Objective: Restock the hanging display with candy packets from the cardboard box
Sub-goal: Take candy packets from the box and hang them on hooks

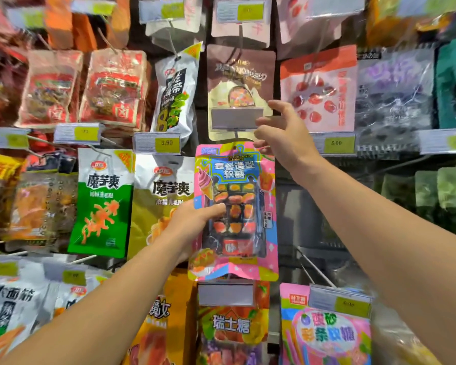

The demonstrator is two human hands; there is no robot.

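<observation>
both forearms are reaching up as i am gripping the pink candy packet (pixel 234 206) by its left edge in my left hand (pixel 192 222), thumb across its front; my right hand (pixel 282 135), fingers spread and holding nothing, is hovering just above the packet's top right corner, beside a blank price tag (pixel 236 118).

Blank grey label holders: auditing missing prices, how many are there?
2. One grey label holder hangs above the pink candy packet, another just below it. Others may be hidden.
</observation>
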